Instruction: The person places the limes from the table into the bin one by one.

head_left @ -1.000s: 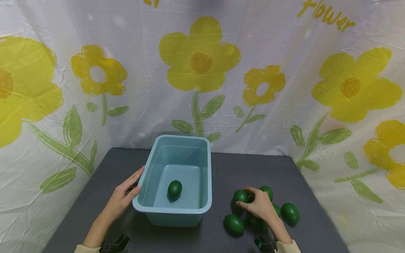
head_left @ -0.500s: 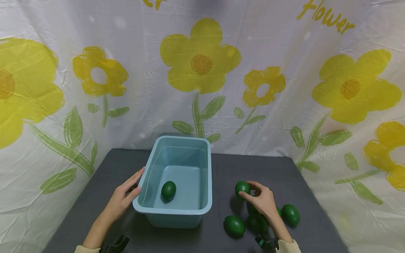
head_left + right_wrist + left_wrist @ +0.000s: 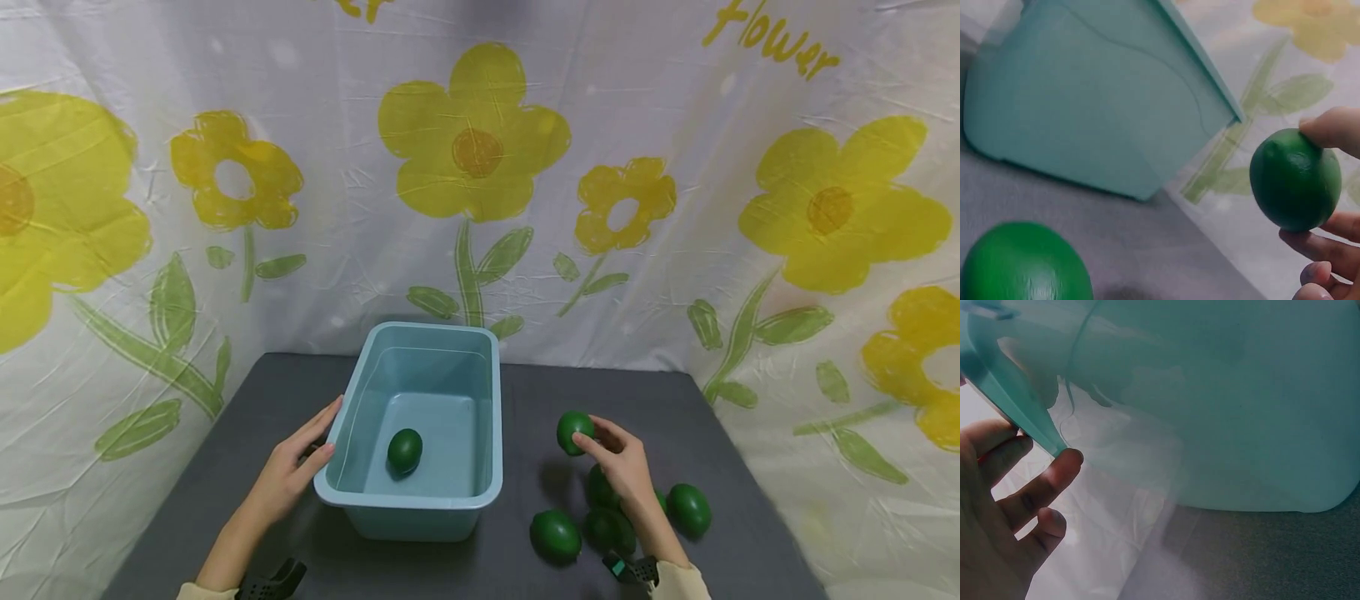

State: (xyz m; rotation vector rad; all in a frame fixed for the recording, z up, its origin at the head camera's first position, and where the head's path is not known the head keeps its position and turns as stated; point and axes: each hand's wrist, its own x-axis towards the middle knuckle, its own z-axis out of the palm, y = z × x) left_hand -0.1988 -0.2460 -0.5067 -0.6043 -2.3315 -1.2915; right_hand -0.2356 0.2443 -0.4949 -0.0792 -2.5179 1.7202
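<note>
My right hand (image 3: 624,467) pinches a green lime (image 3: 575,432) between thumb and fingers, held above the table. The right wrist view shows that lime (image 3: 1295,180) at the fingertips, with the tub's outer wall beyond. My left hand (image 3: 288,467) rests at the left rim of a light blue plastic tub (image 3: 491,417), fingers stretched along it. Up close, the fingers (image 3: 1054,478) touch the rim's edge. One lime (image 3: 405,451) lies on the tub's floor, left of its middle.
Several more limes sit on the dark grey table (image 3: 540,392) at right, including a near one (image 3: 556,537) and an outer one (image 3: 688,510); my right hand and wrist partly cover others. A flower-printed cloth (image 3: 330,250) hangs behind.
My right hand has raised its lime off the table, away from the others. Inside the tub, the lime rolled left, then slightly back right. My left hand stays at the rim.
</note>
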